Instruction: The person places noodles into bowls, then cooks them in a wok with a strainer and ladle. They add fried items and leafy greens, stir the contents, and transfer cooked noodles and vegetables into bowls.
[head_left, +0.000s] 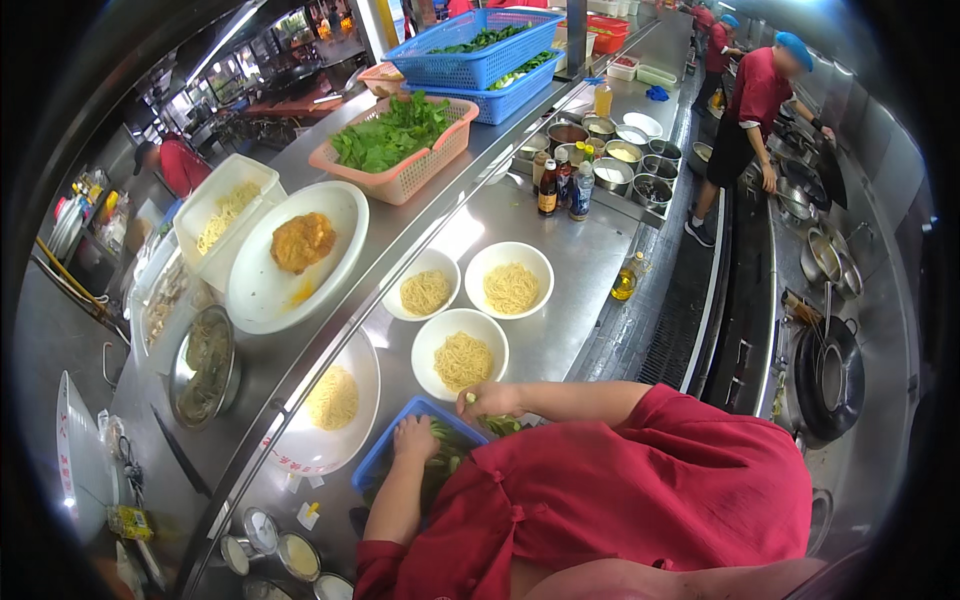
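Note:
My left hand (417, 437) rests in a blue plastic basket (365, 455) on the leafy green vegetables (448, 450) inside; its fingertips are partly hidden. My right hand (487, 399) is closed on a green leafy vegetable (501, 425) with a pale stem, just past the basket's right edge. Directly beyond it stands a white bowl of noodles (463, 361). Two more white bowls of noodles, one at the left (425, 292) and one at the right (511, 289), stand behind that one. Left of the basket is a large white bowl (360, 397) with noodles.
A raised steel shelf (300, 341) on the left holds an oval dish (345, 225), a pink basket of greens (401, 187) and blue baskets (450, 73). Sauce bottles (547, 191) and metal seasoning pots (613, 174) stand farther back. Co-workers (754, 97) stand by the stoves at right.

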